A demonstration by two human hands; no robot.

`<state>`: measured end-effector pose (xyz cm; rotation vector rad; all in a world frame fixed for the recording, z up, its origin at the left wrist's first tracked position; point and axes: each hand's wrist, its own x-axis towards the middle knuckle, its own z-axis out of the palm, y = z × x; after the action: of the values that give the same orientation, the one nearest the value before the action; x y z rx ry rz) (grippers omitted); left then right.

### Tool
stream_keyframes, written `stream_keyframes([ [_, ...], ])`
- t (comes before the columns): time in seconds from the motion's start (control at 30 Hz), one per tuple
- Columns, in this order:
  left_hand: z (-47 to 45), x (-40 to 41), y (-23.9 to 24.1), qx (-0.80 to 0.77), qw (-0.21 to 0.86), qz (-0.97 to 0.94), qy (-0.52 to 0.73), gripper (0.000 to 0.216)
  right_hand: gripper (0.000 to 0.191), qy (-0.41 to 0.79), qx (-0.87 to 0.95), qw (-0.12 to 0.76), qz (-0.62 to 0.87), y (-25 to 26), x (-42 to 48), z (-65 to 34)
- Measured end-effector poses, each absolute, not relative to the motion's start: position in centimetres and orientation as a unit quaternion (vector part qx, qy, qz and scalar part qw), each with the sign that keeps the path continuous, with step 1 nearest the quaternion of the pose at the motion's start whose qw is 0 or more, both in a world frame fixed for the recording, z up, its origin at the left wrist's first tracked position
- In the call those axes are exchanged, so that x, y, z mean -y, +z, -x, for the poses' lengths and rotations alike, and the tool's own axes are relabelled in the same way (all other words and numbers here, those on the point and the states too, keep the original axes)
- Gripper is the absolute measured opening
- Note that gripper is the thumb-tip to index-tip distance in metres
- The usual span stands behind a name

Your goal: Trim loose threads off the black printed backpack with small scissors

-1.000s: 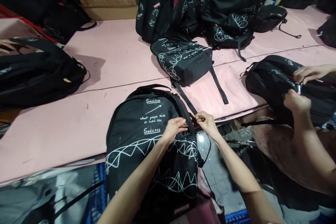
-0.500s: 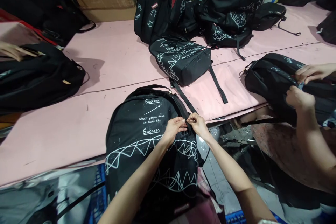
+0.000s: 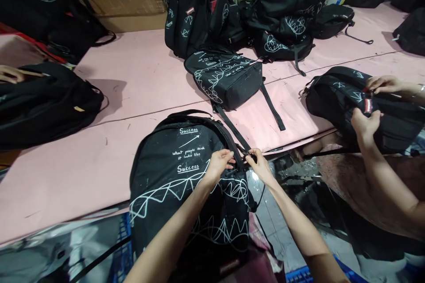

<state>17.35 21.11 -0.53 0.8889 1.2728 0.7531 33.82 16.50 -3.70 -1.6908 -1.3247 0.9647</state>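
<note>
Head view: a black backpack printed "Success" is laid at the near edge of the pink worktop. The left hand is pressed on its right side, grip closed on fabric. The right hand is pinched on a small zipper pull. A co-worker's hands are seen at right on another backpack.

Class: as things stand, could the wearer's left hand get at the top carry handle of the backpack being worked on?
Probably yes: the left hand rests on that backpack, and nothing covers its handle.
</note>
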Motion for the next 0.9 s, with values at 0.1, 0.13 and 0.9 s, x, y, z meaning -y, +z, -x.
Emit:
stream_keyframes([
  [0.1,-17.2,-21.2,-0.4,-0.552,0.669,-0.379,0.322,0.029,0.021,0.358,0.557,0.384,0.643,-3.6,-16.9,-33.6],
  [0.13,-17.2,-21.3,-0.5,-0.551,0.673,-0.376,0.32,0.029,0.018,0.348,0.569,0.385,0.638,-3.5,-17.1,-33.6],
  [0.9,-17.1,-21.4,-0.9,-0.548,0.68,-0.372,0.313,0.033,0.007,0.263,0.632,0.391,0.616,-3.8,-18.3,-33.1],
])
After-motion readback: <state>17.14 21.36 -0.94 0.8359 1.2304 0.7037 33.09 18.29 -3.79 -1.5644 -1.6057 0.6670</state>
